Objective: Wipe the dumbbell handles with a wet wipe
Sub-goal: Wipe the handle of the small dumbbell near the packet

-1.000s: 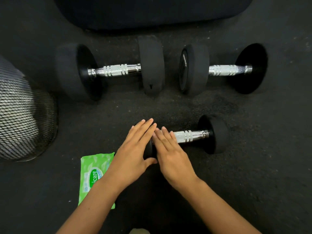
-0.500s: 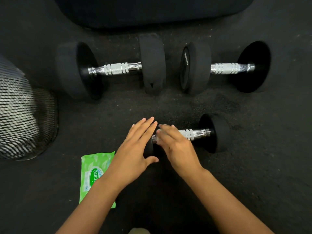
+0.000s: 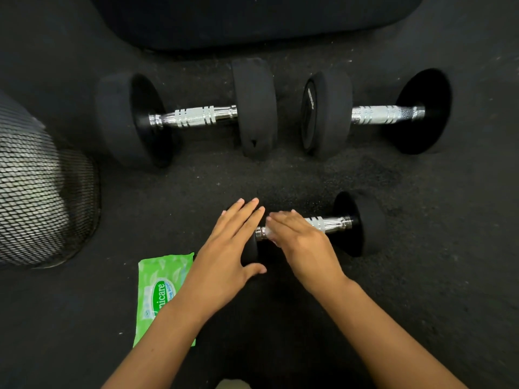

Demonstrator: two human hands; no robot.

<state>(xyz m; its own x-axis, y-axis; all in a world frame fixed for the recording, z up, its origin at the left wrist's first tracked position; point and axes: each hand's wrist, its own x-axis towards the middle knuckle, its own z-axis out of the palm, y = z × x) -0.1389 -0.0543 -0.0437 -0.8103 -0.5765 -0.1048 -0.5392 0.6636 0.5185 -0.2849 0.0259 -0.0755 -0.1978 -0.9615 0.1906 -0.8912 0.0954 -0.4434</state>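
Black speckled rubber flooring (image 3: pixel 421 276) fills my view. My left hand (image 3: pixel 224 256) lies flat, fingers straight, on the near weight of a small black dumbbell with a chrome handle (image 3: pixel 331 223). My right hand (image 3: pixel 303 240) curls over that handle with something white (image 3: pixel 268 233) under its fingers, likely a wet wipe. I see two larger black dumbbells (image 3: pixel 196 116) (image 3: pixel 379 113) beyond, a green wipes packet (image 3: pixel 160 287) beside my left wrist, and a black mesh bin (image 3: pixel 42 197) far left

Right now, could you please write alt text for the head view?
A person's right hand rubs a small dumbbell's chrome handle while the left hand rests flat on its near weight. Two larger dumbbells lie behind, a green wipes pack left.
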